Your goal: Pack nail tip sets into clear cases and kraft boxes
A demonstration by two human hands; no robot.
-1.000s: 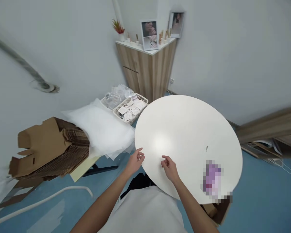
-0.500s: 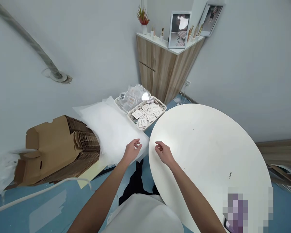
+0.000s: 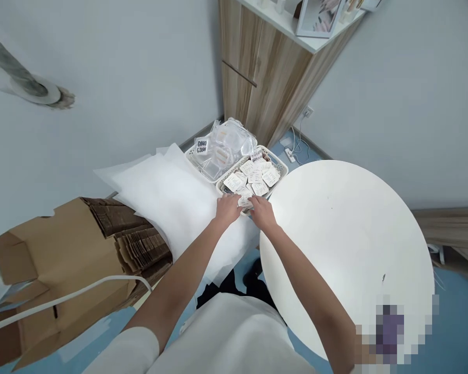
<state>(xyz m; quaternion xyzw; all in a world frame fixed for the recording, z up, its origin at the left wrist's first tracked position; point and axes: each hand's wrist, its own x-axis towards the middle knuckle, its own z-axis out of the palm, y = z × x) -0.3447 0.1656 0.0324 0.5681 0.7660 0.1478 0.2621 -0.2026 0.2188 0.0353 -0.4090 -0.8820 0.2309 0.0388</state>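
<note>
A white plastic basket (image 3: 277,157) holds a loose pile of white printed cards (image 3: 255,176). At its near end, my left hand (image 3: 228,209) is closed on the left of the rim, with the fingers curled over toward the cards. On the right of that same end my right hand (image 3: 262,213) is closed too, and its fingertips are partly hidden against the basket. Behind and to the left, touching it, stands a second white basket (image 3: 197,165) full of clear plastic cases and bags (image 3: 226,145).
Left of the baskets spreads a stack of white foam sheets (image 3: 171,187), beside flattened cardboard boxes (image 3: 74,249). A round white table (image 3: 347,223) is close on the right. Beyond the baskets rises a wooden cabinet (image 3: 265,78), with a power strip (image 3: 289,155) on the floor.
Both hands have moved forward from above the foam sheets and the table edge to the near end of the card basket. The view has tipped down and come closer to the baskets.
</note>
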